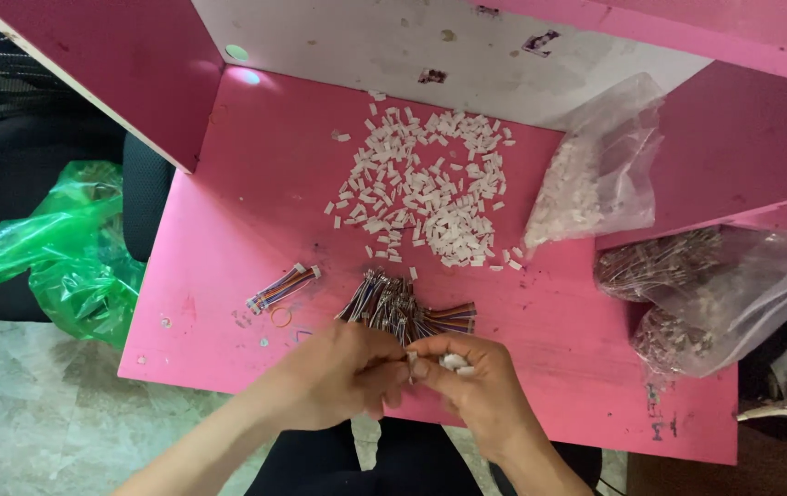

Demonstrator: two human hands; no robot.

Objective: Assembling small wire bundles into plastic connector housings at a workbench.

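Pink worktop: pink worktop point(228, 276) fills the middle of the frame, scuffed and spotty, with pink side walls at upper left and right.
Left hand: left hand point(334, 372), bottom centre, fingers curled in and pinched against the other hand around something small; can't really make out what.
Right hand: right hand point(467, 377), right beside it and touching it, closed on a few small white connectors point(456, 364) that peek out between the fingers.
Wire pile: bundle of short multicoloured wires point(403, 308) just above both hands, lower centre.
Loose connectors: big scatter of white plastic housings point(430, 184) in the upper middle.
Spare bundle: small finished wire bunch point(281, 287) lying left of the pile, well apart from the hands.
Bags: clear bag of white parts point(595, 174) upper right, clear bags of wires point(715, 285) at the right edge, green plastic bag point(63, 248) off the worktop on the left.
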